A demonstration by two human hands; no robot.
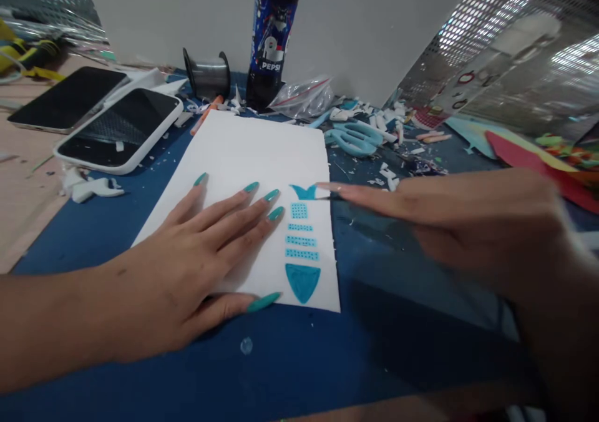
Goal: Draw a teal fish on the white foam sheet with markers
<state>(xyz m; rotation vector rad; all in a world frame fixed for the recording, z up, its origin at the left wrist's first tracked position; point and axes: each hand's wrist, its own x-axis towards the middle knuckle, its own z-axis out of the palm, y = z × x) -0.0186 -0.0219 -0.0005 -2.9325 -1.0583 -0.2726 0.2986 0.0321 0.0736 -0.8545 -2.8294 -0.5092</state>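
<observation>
A white sheet of paper [248, 160] lies on the blue mat [299, 359]. Near its right edge sits a teal fish shape: a tail piece [303, 191], several dotted strips [300, 241] and a rounded head piece [302, 281]. My left hand [187, 266] lies flat on the sheet with fingers spread, its fingertips just left of the strips. My right hand [458, 216] reaches in from the right, one finger stretched out with its tip touching the tail piece at the paper's edge. The other fingers of that hand are blurred.
Two phones [116, 128] lie at the left. A Pepsi bottle [271, 41] and a spool [208, 75] stand behind the sheet. Teal scissors [353, 138] and paper scraps lie at the back right, with coloured paper sheets [528, 150] beyond.
</observation>
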